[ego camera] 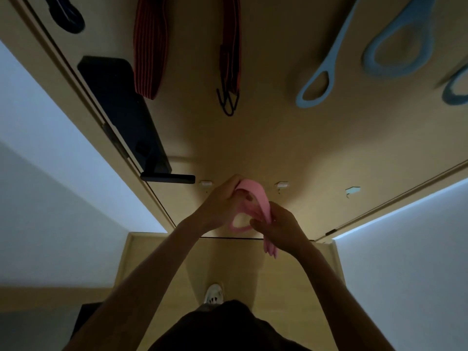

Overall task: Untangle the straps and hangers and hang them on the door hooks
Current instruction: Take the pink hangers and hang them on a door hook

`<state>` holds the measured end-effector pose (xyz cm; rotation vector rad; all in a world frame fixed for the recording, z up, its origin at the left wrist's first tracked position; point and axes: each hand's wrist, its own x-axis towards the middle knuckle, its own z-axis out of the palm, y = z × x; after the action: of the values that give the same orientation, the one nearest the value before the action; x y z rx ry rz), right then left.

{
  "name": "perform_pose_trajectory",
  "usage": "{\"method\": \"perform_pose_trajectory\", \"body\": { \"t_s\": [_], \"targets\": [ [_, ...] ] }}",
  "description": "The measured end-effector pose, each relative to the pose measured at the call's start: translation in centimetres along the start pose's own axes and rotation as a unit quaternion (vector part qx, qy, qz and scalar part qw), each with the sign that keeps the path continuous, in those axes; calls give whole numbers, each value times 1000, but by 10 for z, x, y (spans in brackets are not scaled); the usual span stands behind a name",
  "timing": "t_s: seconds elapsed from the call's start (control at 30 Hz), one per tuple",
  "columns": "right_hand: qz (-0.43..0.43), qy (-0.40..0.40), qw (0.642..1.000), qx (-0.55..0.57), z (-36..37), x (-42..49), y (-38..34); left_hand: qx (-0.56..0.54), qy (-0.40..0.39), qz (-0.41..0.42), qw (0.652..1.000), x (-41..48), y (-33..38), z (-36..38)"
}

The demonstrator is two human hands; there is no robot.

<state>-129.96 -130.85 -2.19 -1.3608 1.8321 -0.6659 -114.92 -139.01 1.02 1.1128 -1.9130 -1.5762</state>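
Pink strap [254, 198], red band [149, 46] with thin dark stripes, red-edged dark strap [230, 59], pale blue loop [319, 81], dusty blue ring [398, 53], black handle plate [121, 105], tan door [278, 138], white shoe [214, 293]

Home interior, prob. a hallway or bedroom doorway: a light wood door [291, 138] w/ black lever handle [168, 178] and long black lock plate [121, 107] on its left edge. There are plain white walls [50, 198] on both sides and a pale wood floor [228, 262] near the person's white sneaker [214, 293]. Household stuff hung on the door fits that, i.e. red-striped straps [149, 46] far centre, a dark loop [71, 25] far left, blue loop hangers [338, 46] far right, and small stick-on hooks [282, 184] lower down.
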Motion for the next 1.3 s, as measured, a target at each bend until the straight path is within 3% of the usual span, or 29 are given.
{"method": "perform_pose_trajectory", "body": {
  "t_s": [0.23,0.33,0.5,0.73,1.03,1.17,1.3],
  "targets": [
    [-69,34,993,86,13,27,-8,14,-7,-18,1000,9,-15,-15],
    [-73,35,991,106,20,33,-9,73,-8,-19,997,12,-21,-20],
    [-108,50,991,68,20,43,3,150,11,-1,989,12,-29,-25],
    [-134,-36,989,50,9,57,11,156,-4,-46,987,3,-42,-29],
    [-103,-134,986,7,29,70,21,166,10,-82,983,-3,-82,-33],
    [-96,-132,985,-51,55,87,34,185,6,-99,978,8,-116,-36],
    [-115,-75,987,-87,88,109,49,249,26,-70,966,23,-155,-40]
  ]
}}
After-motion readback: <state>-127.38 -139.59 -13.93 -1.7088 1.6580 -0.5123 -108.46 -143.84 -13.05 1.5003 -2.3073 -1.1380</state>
